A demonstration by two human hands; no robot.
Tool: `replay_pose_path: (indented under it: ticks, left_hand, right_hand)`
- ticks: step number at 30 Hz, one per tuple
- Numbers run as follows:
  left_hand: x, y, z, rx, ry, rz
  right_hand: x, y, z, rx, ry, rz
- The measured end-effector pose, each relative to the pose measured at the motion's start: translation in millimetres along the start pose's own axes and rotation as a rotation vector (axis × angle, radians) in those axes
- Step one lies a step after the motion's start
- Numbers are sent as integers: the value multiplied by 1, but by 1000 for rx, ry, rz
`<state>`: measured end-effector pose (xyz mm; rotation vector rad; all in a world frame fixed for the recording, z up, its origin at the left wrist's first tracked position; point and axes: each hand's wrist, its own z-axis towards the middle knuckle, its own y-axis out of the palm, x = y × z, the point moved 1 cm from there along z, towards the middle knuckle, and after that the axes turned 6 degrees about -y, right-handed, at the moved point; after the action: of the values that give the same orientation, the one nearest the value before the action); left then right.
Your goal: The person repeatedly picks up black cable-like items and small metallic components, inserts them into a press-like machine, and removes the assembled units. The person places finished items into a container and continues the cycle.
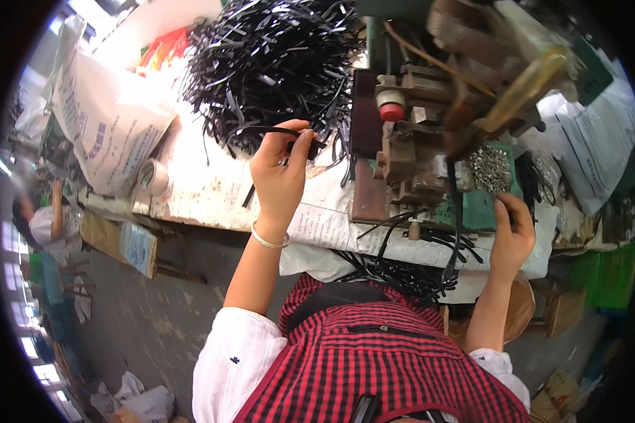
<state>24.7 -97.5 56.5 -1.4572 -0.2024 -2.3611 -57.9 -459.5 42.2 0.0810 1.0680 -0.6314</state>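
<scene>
A thin black strap (269, 130), at the upper center of the frame, is pinched between the thumb and fingers of a worker's left hand (281, 163), raised above a pale, worn worktable (212, 194); a white bangle (270, 240) circles the wrist. Just behind it, a large tangled heap of black straps (268, 60) fills the top of the frame. At right of center, the right hand (513, 236) rests its bent fingers at the edge of a green machine base (478, 220), near a pile of small silvery metal pieces (490, 169); whether its fingertips are closed on one cannot be told. Between the hands stands a grimy bench press (420, 158) with a red button (391, 112) and a yellowish lever (525, 92) slanting to the upper right. More loose black straps (395, 273) lie bunched at the table's front edge, just before the worker's red-and-black checked apron (374, 352), worn over a white-sleeved top. A printed white sack (109, 120) slumps at the upper left, a roll of tape (153, 176) beside it, and an orange-red bag (166, 51) lies beyond. Another white sack (589, 137) leans at the upper right. At the far left, a second person (51, 222) in white sits in the background.
</scene>
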Motion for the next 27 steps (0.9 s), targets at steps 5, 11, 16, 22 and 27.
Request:
replay_pose_path:
  ticks: [5, 11, 16, 22, 27]
  left_hand:
    - [-1, 23, -1, -151, -198, -174]
    - [-27, 14, -40, -50, -257, -171]
    - [65, 33, 1, -17, 200, -330]
    - [103, 63, 6, -191, 430, -204]
    - [94, 84, -35, -452, 903, 213]
  right_hand:
    - [-42, 69, 49, -37, -275, -92]
    - [-45, 92, 27, 15, 43, 447]
    - [-52, 90, 30, 4, 64, 510]
    - [-83, 84, 27, -84, 142, 585]
    - [-84, 55, 35, -320, -33, 357]
